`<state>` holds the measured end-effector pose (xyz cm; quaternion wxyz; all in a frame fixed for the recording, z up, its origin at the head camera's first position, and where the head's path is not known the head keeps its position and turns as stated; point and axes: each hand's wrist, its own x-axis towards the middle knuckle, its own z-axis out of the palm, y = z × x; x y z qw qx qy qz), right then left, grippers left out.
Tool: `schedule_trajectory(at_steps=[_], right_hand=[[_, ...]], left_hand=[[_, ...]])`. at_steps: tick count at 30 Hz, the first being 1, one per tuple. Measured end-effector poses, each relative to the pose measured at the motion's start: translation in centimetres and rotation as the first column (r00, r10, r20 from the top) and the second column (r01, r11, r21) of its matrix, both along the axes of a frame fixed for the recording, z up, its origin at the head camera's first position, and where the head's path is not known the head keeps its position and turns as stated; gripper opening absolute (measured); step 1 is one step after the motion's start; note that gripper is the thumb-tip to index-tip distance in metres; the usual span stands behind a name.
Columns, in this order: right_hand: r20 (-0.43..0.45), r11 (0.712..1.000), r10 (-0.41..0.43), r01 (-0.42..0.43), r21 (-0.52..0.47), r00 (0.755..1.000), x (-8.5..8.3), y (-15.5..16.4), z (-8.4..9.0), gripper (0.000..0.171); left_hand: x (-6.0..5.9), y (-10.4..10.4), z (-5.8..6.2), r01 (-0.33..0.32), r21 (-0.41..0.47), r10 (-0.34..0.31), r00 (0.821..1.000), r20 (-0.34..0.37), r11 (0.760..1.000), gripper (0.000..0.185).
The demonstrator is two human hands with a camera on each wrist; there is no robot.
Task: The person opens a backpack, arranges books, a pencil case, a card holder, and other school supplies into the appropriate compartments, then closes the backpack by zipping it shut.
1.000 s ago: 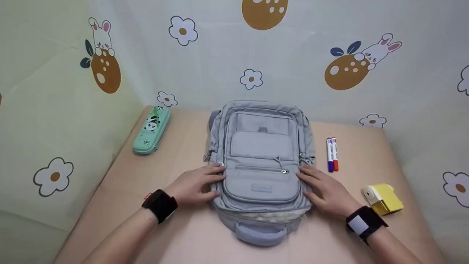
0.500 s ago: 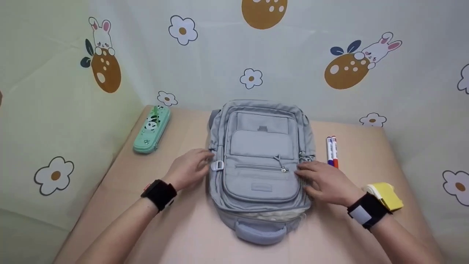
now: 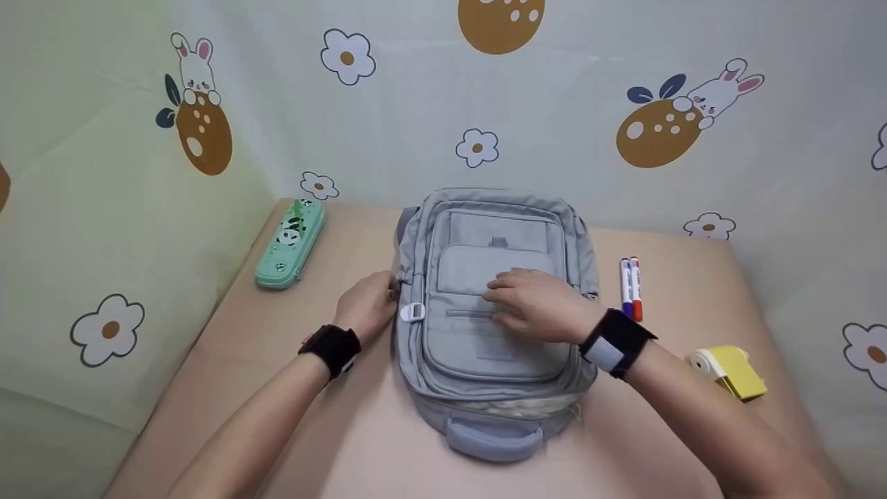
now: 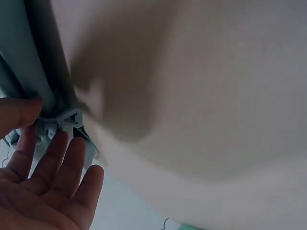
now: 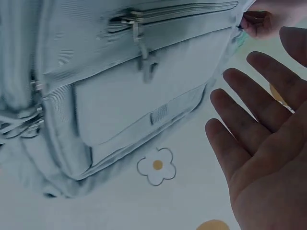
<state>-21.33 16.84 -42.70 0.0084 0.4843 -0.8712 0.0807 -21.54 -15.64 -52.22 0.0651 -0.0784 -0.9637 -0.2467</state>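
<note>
**Backpack, grey: hands shifted from sides to front**

Item: backpack (image 3: 495,312), flat at mid-table (image 3: 360,443), handle nearest the person.
Right hand (image 3: 537,305): moved from the right edge onto the front pocket; fingers extended, gripping nothing.
Left hand (image 3: 367,305): slid up the left side, now by the strap buckle (image 3: 412,312); fingers loose, empty.
Reading: attention now on the pocket zipper (image 5: 139,33).

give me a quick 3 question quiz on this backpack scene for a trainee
1. True or false: the right hand lies on the front of the grey backpack.
2. Which lies nearest the left hand? A) green pencil case B) two markers C) yellow sharpener
3. Fill in: the white buckle sits on the backpack's ____ edge, seen from the head view.

Key: 1 true; 2 A; 3 left
</note>
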Motion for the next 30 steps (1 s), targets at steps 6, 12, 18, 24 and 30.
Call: schedule_trajectory(at_steps=[6, 12, 18, 24, 30], right_hand=[[0.064, 0.998, 0.009, -0.013, 0.068, 0.998, -1.2, -4.6, 0.2, 0.036], [0.098, 0.995, 0.004, -0.013, 0.094, 0.995, -2.2, -7.7, -0.5, 0.029], [0.050, 0.995, -0.007, 0.002, 0.104, 0.999, -3.0, -9.8, -1.2, 0.021], [0.054, 0.994, -0.008, 0.002, 0.109, 0.999, -3.6, -11.6, -2.1, 0.032], [0.056, 0.989, 0.009, -0.017, 0.145, 0.998, -3.8, -12.1, -2.9, 0.041]], left_hand=[[-0.4, 0.1, -0.9, -0.041, 0.082, 0.040, 0.999, 0.014, 0.996, 0.015], [-0.3, 0.1, -0.9, -0.039, 0.067, 0.039, 0.999, -0.004, 0.997, 0.016], [-0.1, 0.0, -0.4, -0.034, 0.036, 0.035, 0.999, -0.004, 0.999, 0.014], [0.1, 0.0, -0.1, -0.001, -0.014, 0.001, 1.000, -0.021, 1.000, 0.009], [0.3, -0.2, 0.1, 0.059, -0.013, -0.060, 0.997, -0.050, 0.998, 0.006]])
